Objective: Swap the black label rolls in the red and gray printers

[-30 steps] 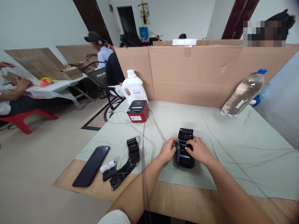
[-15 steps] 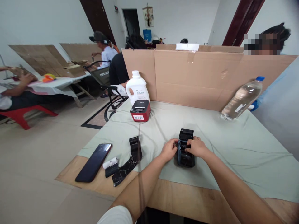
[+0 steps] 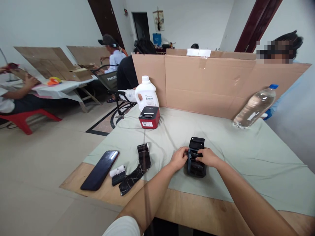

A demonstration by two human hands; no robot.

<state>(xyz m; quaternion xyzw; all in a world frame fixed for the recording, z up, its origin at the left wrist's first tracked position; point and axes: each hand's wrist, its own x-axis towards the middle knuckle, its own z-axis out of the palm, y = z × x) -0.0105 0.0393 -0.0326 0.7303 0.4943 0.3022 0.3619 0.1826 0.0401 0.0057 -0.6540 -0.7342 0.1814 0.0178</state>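
Note:
A small black portable printer [image 3: 197,168] lies on the green cloth with its lid [image 3: 197,143] flipped up at the far end. My left hand [image 3: 179,158] is closed on the printer's left side, fingers curled at its edge. Over the right rim, my right hand [image 3: 208,158] grips the printer with fingertips inside the uncovered compartment. What those fingertips touch inside is too dark to make out. To the left lie a partly unrolled black marbled strip [image 3: 144,160] and a short roll with a white and black surface [image 3: 118,173].
A dark phone [image 3: 99,170] rests at the table's left edge. Behind it stand a red and black printer [image 3: 149,118] and a white jug [image 3: 146,91]. A clear bottle [image 3: 256,106] leans against the cardboard divider [image 3: 201,82]. Other people sit beyond.
Both hands stay at the printer with little visible movement. The whole view has shifted slightly, and a person at far left has raised the thing in their hands.

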